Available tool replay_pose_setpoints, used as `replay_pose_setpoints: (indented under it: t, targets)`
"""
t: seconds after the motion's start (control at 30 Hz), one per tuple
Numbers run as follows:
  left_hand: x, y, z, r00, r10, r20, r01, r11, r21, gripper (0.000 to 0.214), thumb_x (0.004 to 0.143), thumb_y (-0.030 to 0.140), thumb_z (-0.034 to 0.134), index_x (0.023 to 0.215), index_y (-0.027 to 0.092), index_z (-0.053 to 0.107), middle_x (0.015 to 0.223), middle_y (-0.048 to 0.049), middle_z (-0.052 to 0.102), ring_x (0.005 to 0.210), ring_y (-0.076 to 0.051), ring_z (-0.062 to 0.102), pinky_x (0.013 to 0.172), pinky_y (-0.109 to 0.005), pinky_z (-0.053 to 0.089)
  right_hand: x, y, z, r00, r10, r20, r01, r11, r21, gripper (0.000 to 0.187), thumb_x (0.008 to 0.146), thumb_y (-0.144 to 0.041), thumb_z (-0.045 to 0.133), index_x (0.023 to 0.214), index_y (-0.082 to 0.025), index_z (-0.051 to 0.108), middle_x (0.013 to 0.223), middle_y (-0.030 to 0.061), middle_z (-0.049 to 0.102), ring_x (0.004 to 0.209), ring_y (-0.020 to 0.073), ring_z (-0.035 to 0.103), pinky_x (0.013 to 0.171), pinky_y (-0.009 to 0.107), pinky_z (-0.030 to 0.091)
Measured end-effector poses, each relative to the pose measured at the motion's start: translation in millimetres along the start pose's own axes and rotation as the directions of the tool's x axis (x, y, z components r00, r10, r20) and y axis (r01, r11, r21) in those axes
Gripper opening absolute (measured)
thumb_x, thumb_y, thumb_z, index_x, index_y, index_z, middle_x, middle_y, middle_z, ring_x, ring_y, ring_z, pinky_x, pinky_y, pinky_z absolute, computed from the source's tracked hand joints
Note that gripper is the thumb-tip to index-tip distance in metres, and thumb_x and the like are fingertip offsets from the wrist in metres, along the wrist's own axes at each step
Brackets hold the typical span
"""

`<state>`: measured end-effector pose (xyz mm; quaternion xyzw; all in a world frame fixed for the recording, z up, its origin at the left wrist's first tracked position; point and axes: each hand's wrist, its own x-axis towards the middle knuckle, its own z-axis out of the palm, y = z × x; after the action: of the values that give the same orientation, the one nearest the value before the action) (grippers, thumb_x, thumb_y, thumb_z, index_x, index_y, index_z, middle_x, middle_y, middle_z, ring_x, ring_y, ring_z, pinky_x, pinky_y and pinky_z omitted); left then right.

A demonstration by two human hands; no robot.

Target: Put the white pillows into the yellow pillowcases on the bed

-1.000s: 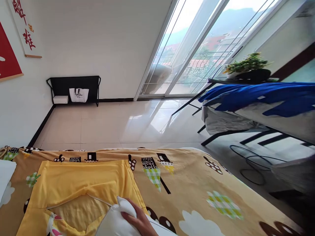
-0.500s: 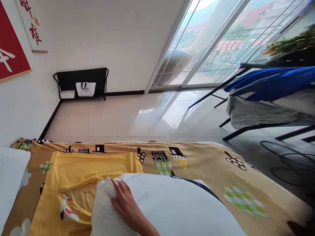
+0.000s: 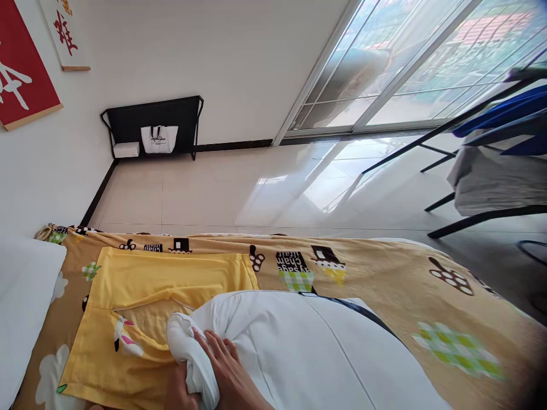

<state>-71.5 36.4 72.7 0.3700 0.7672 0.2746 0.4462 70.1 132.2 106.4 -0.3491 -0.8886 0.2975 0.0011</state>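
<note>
At the bottom centre of the view, 2 hands meet at the bunched end of a white pillow (image 3: pixel 316 353). The right hand (image 3: pixel 228 364) is grasping the gathered fabric, its fingers curled over the fold. The left hand (image 3: pixel 179 390), partly cut off by the lower edge, touches the near side of the same rolled end; I cannot tell how firmly it grips. The pillow's body spreads rightward from the right hand, with a dark strip (image 3: pixel 354 313) along its far edge.

Just left of and beyond the hands, a yellow pillowcase (image 3: pixel 166 270) lies flat, its opening (image 3: pixel 154 322) gaping; the pillow's bunched end overlaps the case's near right part. Both rest on a tan patterned blanket (image 3: pixel 380 273). Another white pillow (image 3: pixel 25 296) sits at the left edge.

Farther out, across the pale tiled floor (image 3: pixel 196 199), a black rack (image 3: pixel 128 122) carries a white bag (image 3: pixel 160 139) and a white box (image 3: pixel 127 150). 2 hanging scrolls (image 3: pixel 32 74) are at upper left, glass doors (image 3: pixel 384 85) at upper right, and blue cloth (image 3: pixel 517 111) above grey cloth (image 3: pixel 499 176) at far right.
</note>
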Motion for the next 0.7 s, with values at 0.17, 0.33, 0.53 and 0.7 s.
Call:
replay_pose_setpoints:
  t: [0.17, 0.33, 0.53, 0.7]
  targets:
    - [-1.7, 52.3, 1.5, 0.974, 0.207, 0.096, -0.192, 0.971, -0.144, 0.023, 0.063, 0.024, 0.066, 0.085, 0.018, 0.069, 0.081, -0.0088, 0.072, 0.075, -0.024, 0.063, 0.070, -0.033, 0.050, -8.5, 9.4, -10.6, 0.944, 0.172, -0.283, -0.159, 0.985, 0.070, 0.068, 0.068, -0.008, 0.044, 0.135, -0.014, 0.050, 0.119, 0.0159, 0.062, 0.113, 0.0273, 0.056, 0.098, 0.043, 0.042]
    - [1.3, 53.9, -25.4, 0.936, 0.312, 0.164, -0.193, 0.843, -0.503, 0.057, 0.078, 0.060, 0.056, 0.112, 0.015, 0.060, 0.077, -0.0079, 0.070, 0.065, -0.019, 0.064, 0.057, -0.027, 0.047, -2.0, 20.4, -52.3, 0.893, 0.203, -0.402, -0.180, 0.979, 0.093, 0.057, 0.065, -0.009, 0.046, 0.120, -0.013, 0.059, 0.108, 0.0136, 0.067, 0.101, 0.0255, 0.061, 0.086, 0.037, 0.049]
    - [41.7, -22.1, -96.0, 0.961, 0.267, 0.074, -0.274, 0.956, 0.103, 0.039, 0.088, 0.034, 0.040, 0.117, 0.017, 0.061, 0.117, -0.0138, 0.067, 0.112, -0.024, 0.060, 0.101, -0.041, 0.043, 9.4, -4.2, -123.8, 0.829, 0.105, -0.550, -0.123, 0.992, 0.004, 0.051, 0.067, -0.012, 0.047, 0.116, -0.019, 0.061, 0.099, 0.0084, 0.069, 0.093, 0.0250, 0.062, 0.080, 0.035, 0.048]
    - [64.1, -63.6, -81.1, 0.964, 0.231, 0.130, -0.261, 0.755, 0.602, 0.054, 0.080, 0.018, 0.044, 0.132, 0.017, 0.054, 0.144, -0.0144, 0.049, 0.139, -0.031, 0.034, 0.114, -0.054, 0.024, 74.5, -59.9, -98.7, 0.925, 0.028, -0.378, -0.063, 0.995, -0.082, 0.056, 0.070, -0.010, 0.049, 0.125, -0.015, 0.056, 0.108, 0.0127, 0.067, 0.103, 0.0261, 0.058, 0.090, 0.035, 0.041]
